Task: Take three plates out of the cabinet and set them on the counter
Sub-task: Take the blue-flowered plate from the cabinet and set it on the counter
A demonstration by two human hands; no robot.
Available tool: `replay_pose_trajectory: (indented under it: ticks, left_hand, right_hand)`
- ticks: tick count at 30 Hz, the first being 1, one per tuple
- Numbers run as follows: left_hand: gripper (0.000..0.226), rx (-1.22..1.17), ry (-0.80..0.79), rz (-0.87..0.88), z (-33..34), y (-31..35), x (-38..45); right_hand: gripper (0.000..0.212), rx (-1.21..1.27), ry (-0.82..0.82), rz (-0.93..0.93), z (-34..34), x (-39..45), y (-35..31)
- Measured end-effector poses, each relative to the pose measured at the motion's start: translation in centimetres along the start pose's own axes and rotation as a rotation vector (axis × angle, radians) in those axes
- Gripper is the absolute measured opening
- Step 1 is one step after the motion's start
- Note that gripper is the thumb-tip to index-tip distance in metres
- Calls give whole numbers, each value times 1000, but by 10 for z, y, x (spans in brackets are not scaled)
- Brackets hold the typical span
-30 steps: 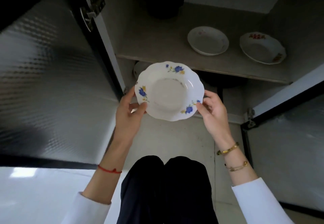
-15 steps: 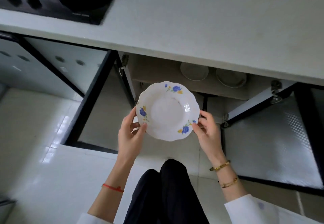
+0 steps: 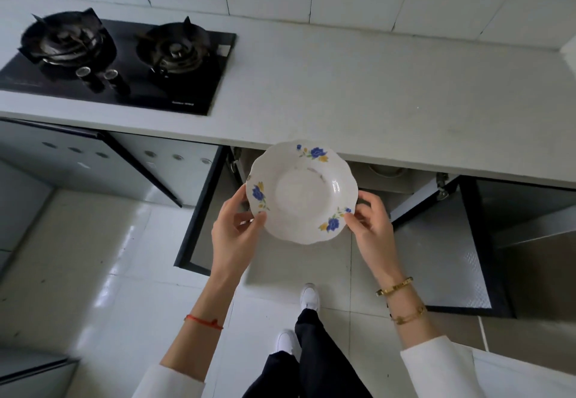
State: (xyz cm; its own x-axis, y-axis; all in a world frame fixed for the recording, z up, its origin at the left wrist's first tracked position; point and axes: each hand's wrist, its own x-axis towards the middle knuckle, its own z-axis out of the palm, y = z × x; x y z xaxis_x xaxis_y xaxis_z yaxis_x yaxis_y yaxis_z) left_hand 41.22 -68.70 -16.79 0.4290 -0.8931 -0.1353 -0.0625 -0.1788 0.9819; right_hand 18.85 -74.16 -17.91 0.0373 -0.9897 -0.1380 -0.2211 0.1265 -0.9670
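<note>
A white scalloped plate (image 3: 301,191) with blue and yellow flowers is held in the air, just in front of the counter's front edge. My left hand (image 3: 234,230) pinches its left rim and my right hand (image 3: 371,226) pinches its lower right rim. The light grey counter (image 3: 374,92) stretches across the view above the plate. Below it the cabinet (image 3: 405,179) stands open; another plate (image 3: 386,170) shows dimly on its shelf, mostly hidden under the counter.
A black two-burner gas hob (image 3: 118,60) sits on the counter at the left. Two cabinet doors swing out: the left door (image 3: 202,207) and the right door (image 3: 448,251). A tiled wall runs behind the counter. My legs and white shoes stand on the tile floor.
The view rose from inside the cabinet to above the counter as I stood up. The plate came up with both hands, out of the cabinet to counter-edge height.
</note>
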Motion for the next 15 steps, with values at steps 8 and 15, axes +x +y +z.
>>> replay_pose_trajectory:
  ticks: [8,15]
  left_hand:
    - [57,-31,-36,9,22,21,31]
    - [56,-97,-32,0,67,34,86]
  right_hand:
    - [35,25,22,15,-13,34,-16]
    - [32,-18,13,0,-37,105,-28]
